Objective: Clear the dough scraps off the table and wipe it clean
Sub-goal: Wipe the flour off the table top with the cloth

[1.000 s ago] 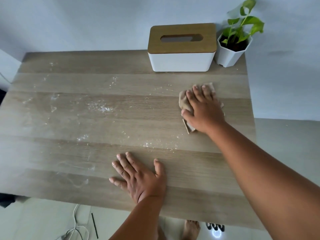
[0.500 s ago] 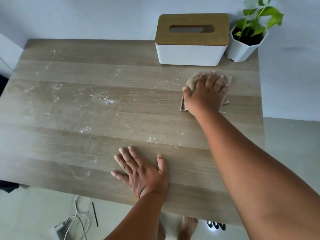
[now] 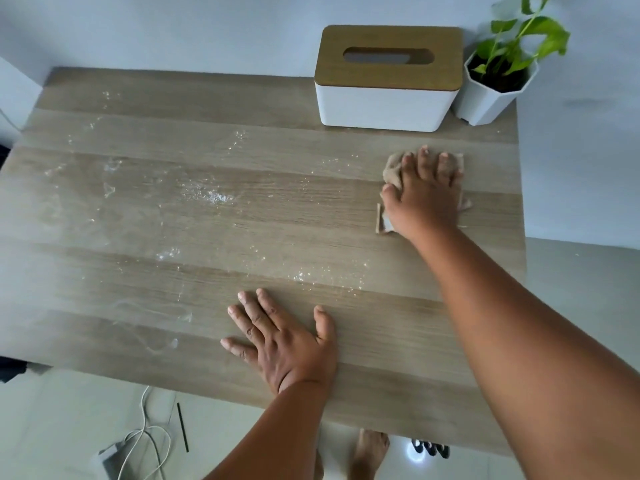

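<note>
A wooden table (image 3: 145,271) carries white flour dust and dough smears, thickest in a patch (image 3: 207,195) left of centre and another (image 3: 322,275) near the middle front. My right hand (image 3: 422,199) presses flat on a beige cloth (image 3: 391,171) at the table's right side, fingers straight and pointing toward the wall. The cloth is mostly hidden under that hand. My left hand (image 3: 284,344) rests flat on the table near the front edge, fingers spread, holding nothing.
A white tissue box with a wooden lid (image 3: 388,77) stands at the back right, just beyond the cloth. A white pot with a green plant (image 3: 498,84) sits in the back right corner. Cables (image 3: 145,441) lie on the floor below the front edge.
My right hand has pushed the cloth away from me and to the right, toward the tissue box. The left hand has stayed in place.
</note>
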